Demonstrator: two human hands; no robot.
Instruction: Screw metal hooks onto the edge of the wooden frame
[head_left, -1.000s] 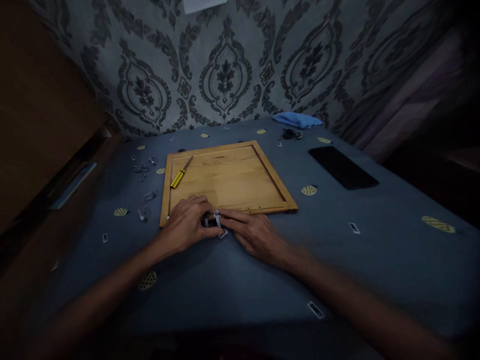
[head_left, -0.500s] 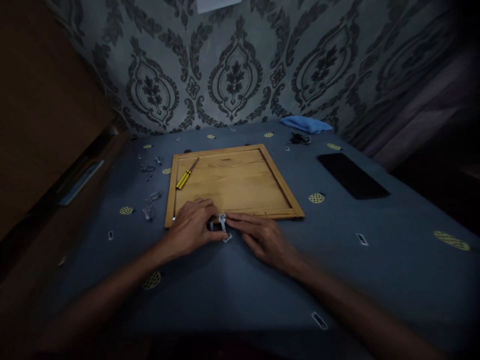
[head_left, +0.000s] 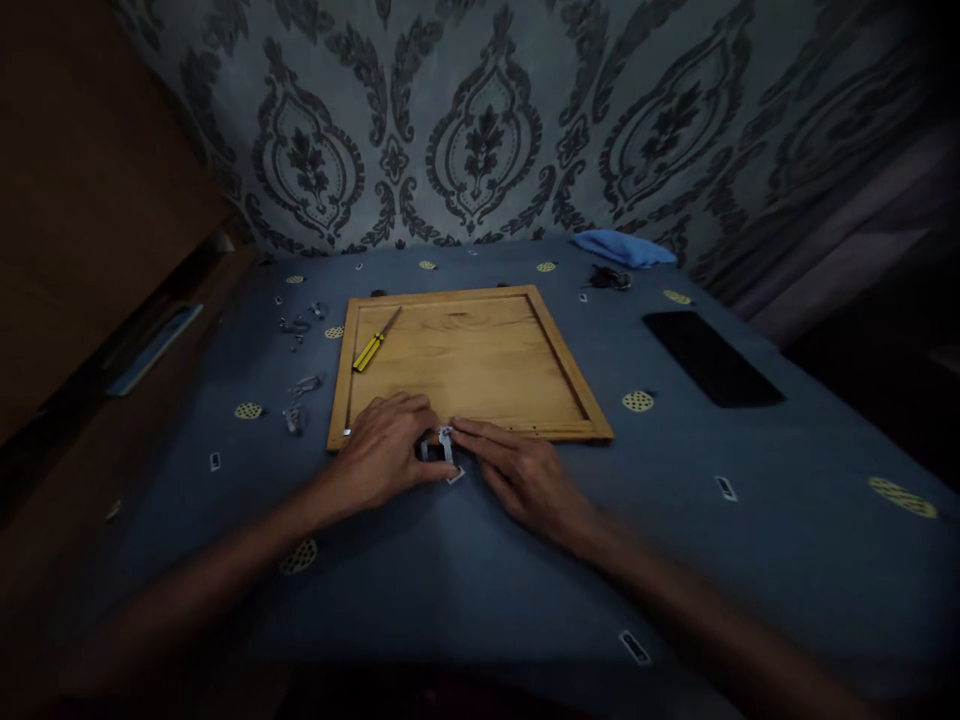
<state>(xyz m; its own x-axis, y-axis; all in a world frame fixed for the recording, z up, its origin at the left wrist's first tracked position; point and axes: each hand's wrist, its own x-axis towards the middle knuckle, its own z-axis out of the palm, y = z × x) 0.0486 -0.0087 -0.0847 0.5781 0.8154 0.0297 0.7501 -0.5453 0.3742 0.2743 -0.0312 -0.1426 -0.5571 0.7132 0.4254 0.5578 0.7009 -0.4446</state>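
At the near edge of a framed wooden door panel (head_left: 480, 360), my left hand (head_left: 386, 445) is closed around a small silver metal hinge (head_left: 446, 440), with the thumb below it and the fingers over the frame. My right hand (head_left: 525, 480) comes in from the other side, its fingers held together and their tips pressed on the hinge. Part of the hinge is hidden by the left fingers. On the panel's far left part lies a yellow-handled screwdriver (head_left: 375, 345).
Several loose metal fittings (head_left: 296, 400) lie left of the panel on the blue patterned cloth (head_left: 525, 600). To the right are a black flat slab (head_left: 709, 358), a dark bunch of keys (head_left: 609, 278) and a blue cloth (head_left: 624, 248). A wooden cabinet (head_left: 90, 180) stands at left.
The view has shifted slightly. Both hands keep the same place at the hinge, with hardly any visible movement.
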